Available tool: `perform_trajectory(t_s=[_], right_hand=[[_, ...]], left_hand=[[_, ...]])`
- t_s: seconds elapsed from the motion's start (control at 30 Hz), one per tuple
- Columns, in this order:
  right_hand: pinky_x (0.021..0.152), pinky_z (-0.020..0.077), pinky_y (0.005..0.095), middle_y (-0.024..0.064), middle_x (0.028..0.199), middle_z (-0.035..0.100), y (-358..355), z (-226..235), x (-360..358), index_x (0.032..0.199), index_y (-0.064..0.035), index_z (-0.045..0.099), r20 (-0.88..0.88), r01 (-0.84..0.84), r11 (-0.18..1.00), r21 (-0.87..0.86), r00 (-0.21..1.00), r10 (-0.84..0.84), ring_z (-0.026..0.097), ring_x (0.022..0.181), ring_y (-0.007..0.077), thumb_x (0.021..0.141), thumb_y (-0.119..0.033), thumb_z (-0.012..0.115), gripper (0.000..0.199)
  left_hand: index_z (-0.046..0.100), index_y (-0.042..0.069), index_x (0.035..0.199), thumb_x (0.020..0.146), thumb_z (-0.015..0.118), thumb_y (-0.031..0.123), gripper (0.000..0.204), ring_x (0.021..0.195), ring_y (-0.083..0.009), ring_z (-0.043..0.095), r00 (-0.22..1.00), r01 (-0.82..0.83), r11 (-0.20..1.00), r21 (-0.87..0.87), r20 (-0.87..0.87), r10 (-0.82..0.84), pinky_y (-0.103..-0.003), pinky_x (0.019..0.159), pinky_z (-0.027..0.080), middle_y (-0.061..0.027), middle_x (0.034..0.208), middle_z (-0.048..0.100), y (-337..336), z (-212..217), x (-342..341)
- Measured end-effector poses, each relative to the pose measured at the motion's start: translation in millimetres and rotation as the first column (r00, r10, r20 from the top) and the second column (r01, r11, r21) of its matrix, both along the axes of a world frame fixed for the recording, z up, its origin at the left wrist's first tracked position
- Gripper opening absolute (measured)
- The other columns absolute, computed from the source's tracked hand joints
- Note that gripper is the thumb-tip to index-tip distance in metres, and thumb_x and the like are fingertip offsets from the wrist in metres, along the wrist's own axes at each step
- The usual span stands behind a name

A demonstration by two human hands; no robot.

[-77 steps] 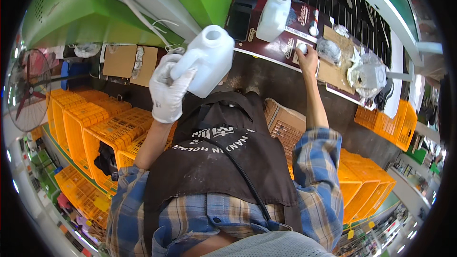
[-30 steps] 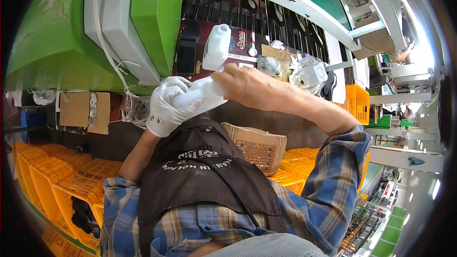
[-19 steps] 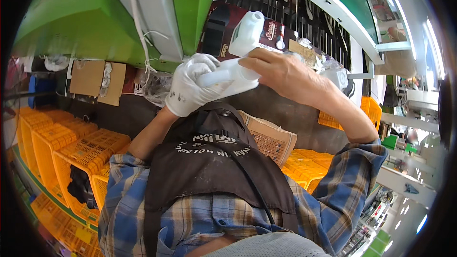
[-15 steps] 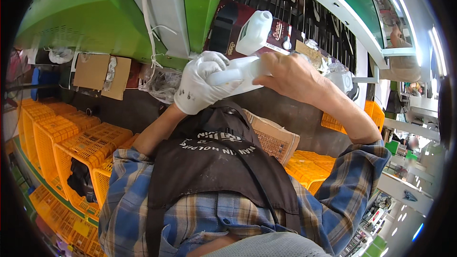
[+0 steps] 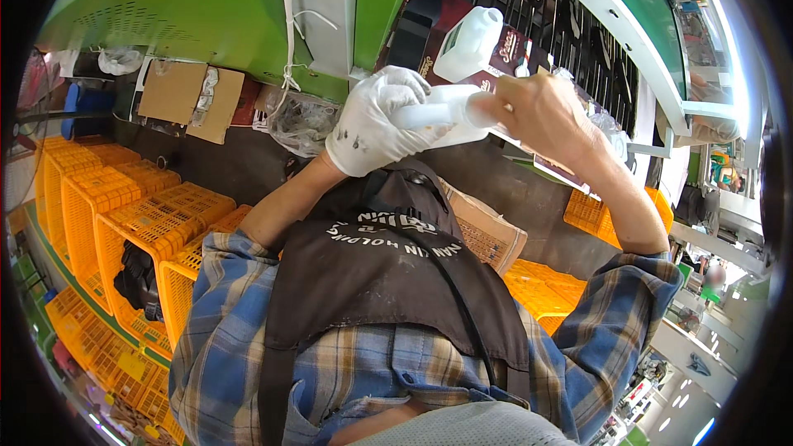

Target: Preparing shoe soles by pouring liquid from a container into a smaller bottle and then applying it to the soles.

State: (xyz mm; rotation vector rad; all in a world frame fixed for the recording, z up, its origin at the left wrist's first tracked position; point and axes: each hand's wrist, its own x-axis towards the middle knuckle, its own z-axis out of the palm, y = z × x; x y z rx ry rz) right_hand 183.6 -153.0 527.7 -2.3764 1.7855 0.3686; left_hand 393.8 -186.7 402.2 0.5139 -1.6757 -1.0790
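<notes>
In front of my apron, a white translucent plastic jug (image 5: pixel 450 122) lies tilted on its side in the air, its neck pointing right. My left hand (image 5: pixel 373 122), in a stained white glove, is closed around its handle. My right hand (image 5: pixel 541 111), bare, has its fingers closed at the neck end; they partly hide it, and I cannot tell whether a cap is there. Just beyond, a second white jug (image 5: pixel 469 45) with an uncovered mouth stands on a dark red printed surface (image 5: pixel 424 2).
A green and grey machine housing (image 5: pixel 206 16) fills the far left. Slatted black racking (image 5: pixel 570 25) runs at the far right beneath a white frame (image 5: pixel 615 21). Orange crates (image 5: pixel 165 215) stand at left, with more orange crates (image 5: pixel 541 289) and a cardboard box (image 5: pixel 483 227) at right.
The whole view has shifted, so hands and jug appear farther right. My right hand has turned at the neck, its fingers bunched closer together. My left hand keeps its hold on the handle.
</notes>
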Motion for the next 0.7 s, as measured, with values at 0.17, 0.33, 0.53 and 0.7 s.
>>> perform_trajectory(t_s=[0.17, 0.33, 0.53, 0.7], right_hand=[[0.077, 0.0530, 0.0378, 0.0141, 0.108, 0.063, 1.7, 17.8, -0.3, 0.122, -0.0040, 0.056, 0.257, -0.120, 0.989, -0.089, 0.956, 0.140, 0.065, 0.091, 0.0299, 0.085, -0.029, 0.067, 0.046], [0.081, 0.0532, 0.0360, 0.0120, 0.116, 0.059, 3.5, -1.2, -3.7, 0.121, -0.0049, 0.054, 0.259, -0.281, 0.959, -0.036, 0.924, 0.280, 0.063, 0.098, 0.0315, 0.077, -0.018, 0.074, 0.050], [0.075, 0.0538, 0.0370, 0.0130, 0.114, 0.059, 1.1, 4.9, 16.3, 0.121, -0.0023, 0.051, -0.110, 0.195, 0.937, 0.290, 0.979, -0.169, 0.063, 0.095, 0.0311, 0.080, -0.030, 0.073, 0.054], [0.070, 0.0541, 0.0389, 0.0126, 0.097, 0.056, 10.9, 3.0, -1.3, 0.124, -0.0091, 0.051, 0.319, -0.339, 0.941, -0.008, 0.891, 0.324, 0.063, 0.087, 0.0301, 0.078, -0.024, 0.072, 0.052]], left_hand=[[0.060, 0.002, 0.074, 0.067, 0.086, 0.015, 0.030, 0.081, -0.0169, 0.063, 0.999, 0.027, 0.989, 0.144, -0.026, -0.024, -0.029, 0.071, 0.051, -0.0084, 0.091, 0.061, 5.7, -3.5, 2.6], [0.061, 0.002, 0.076, 0.067, 0.085, 0.014, 0.029, 0.081, -0.0162, 0.063, 0.999, 0.037, 0.996, 0.083, -0.021, -0.036, -0.028, 0.072, 0.052, -0.0077, 0.091, 0.062, 2.8, -7.4, 0.6], [0.061, 0.003, 0.076, 0.069, 0.084, 0.013, 0.026, 0.079, -0.0154, 0.062, 0.999, 0.036, 0.994, 0.101, 0.013, -0.038, -0.028, 0.072, 0.051, -0.0080, 0.090, 0.062, 5.3, 0.2, 2.2], [0.058, 0.003, 0.070, 0.067, 0.084, 0.013, 0.028, 0.078, -0.0189, 0.063, 0.996, 0.082, 0.994, 0.067, -0.024, -0.080, -0.029, 0.071, 0.051, -0.0092, 0.083, 0.062, 1.0, -4.9, 7.7]])
